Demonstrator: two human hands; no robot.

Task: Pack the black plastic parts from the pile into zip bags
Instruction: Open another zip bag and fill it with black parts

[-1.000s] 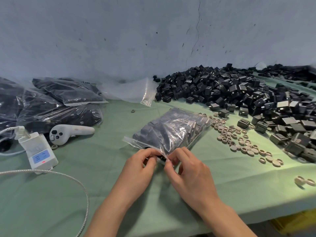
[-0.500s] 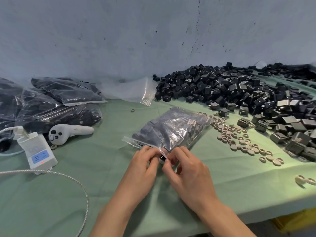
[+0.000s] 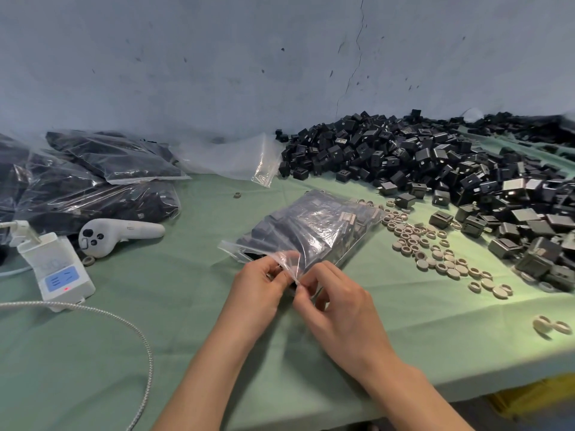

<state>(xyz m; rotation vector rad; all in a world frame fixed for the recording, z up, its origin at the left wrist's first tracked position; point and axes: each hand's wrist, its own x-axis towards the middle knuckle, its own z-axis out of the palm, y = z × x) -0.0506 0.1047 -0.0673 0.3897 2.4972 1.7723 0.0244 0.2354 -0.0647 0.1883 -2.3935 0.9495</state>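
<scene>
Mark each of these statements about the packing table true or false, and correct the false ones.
1. The left hand and the right hand both pinch the near end of the filled bag. True.
2. The pile of black parts lies to the right of that bag. True.
3. The bag in the hands is empty. False: it is packed with dark parts.
4. The controller sits on top of the pile. False: the white controller lies on the green cloth at the left, in front of the stacked bags.
5. The rings are kept in a box. False: the pale rings lie loose on the cloth between the bag and the pile.
</scene>
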